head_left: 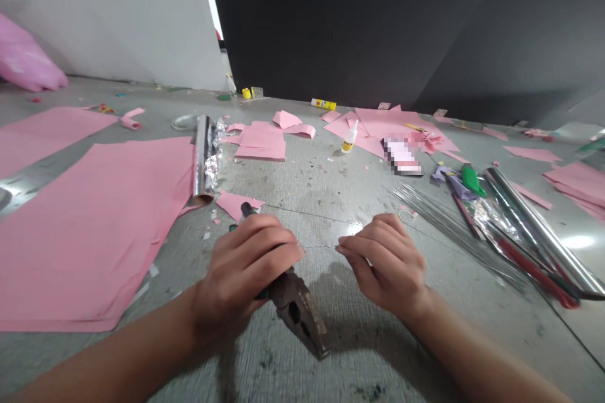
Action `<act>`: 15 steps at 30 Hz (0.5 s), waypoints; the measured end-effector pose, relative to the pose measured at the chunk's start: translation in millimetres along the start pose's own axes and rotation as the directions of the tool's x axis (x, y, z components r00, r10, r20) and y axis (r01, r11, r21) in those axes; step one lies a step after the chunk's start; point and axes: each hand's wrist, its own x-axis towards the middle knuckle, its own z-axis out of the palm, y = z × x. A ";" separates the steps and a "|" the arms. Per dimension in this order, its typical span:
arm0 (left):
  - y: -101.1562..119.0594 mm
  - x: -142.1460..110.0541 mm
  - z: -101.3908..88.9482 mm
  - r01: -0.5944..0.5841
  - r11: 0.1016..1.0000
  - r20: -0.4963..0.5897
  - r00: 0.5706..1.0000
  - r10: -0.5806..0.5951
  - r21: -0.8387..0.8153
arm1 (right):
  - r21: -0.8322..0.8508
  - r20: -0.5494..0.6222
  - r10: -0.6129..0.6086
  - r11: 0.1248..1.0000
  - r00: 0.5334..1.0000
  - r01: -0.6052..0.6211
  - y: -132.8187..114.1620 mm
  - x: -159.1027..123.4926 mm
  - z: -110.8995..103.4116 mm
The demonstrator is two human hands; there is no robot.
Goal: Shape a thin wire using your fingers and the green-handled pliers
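My left hand is closed around a pair of pliers, whose dark jaws point down toward me. A thin twisted wire stretches between the fingertips of both hands. My right hand pinches the wire's right end between thumb and fingers. Both hands are held over the grey floor. To the right of my right hand lies a bundle of thin straight wires.
Large pink sheets cover the left, with a foil roll at their edge. A glue bottle and a pixelated phone stand or lie ahead. At right are a green-handled item and another foil roll. Dark panels rise behind.
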 end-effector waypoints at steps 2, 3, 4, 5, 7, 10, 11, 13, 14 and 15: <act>1.2 0.5 -1.5 -0.032 0.999 0.006 0.999 0.032 0.003 | -0.002 -0.004 0.000 1.000 1.000 -0.001 -1.0 0.2 0.0; 1.9 0.7 -2.2 -0.040 0.999 0.007 0.999 0.040 0.003 | -0.004 -0.003 -0.001 1.000 1.000 0.001 -1.7 0.5 0.0; 2.7 0.8 -2.9 -0.043 0.999 0.007 0.999 0.043 0.002 | -0.005 -0.001 -0.002 1.000 1.000 0.002 -2.6 1.1 0.0; 3.4 0.9 -3.5 -0.037 0.999 0.004 0.999 0.037 0.000 | -0.007 0.000 -0.002 1.000 1.000 0.002 -3.5 1.8 0.2; 4.6 0.7 -4.4 -0.010 1.000 -0.013 1.000 0.010 0.000 | -0.009 -0.003 -0.001 1.000 1.000 0.001 -5.4 3.2 0.9; 5.9 -0.1 -4.5 0.019 1.000 -0.022 1.000 -0.019 0.016 | -0.014 -0.016 0.004 1.000 1.000 -0.005 -7.6 4.5 2.3; 6.3 -0.4 -4.3 0.023 0.999 -0.018 1.000 -0.023 0.023 | -0.014 -0.020 0.006 1.000 1.000 -0.006 -8.2 4.8 2.7; 7.1 -1.2 -3.7 0.027 0.999 -0.011 1.000 -0.027 0.033 | -0.015 -0.022 0.008 1.000 1.000 -0.009 -9.0 5.0 3.0; 7.7 -1.5 -3.3 0.030 0.999 -0.012 0.999 -0.029 0.038 | -0.016 -0.021 0.011 1.000 1.000 -0.011 -9.3 5.0 3.0; 8.4 -1.7 -3.0 0.031 0.999 -0.014 0.999 -0.030 0.045 | -0.019 -0.022 0.013 1.000 1.000 -0.014 -9.4 4.9 3.0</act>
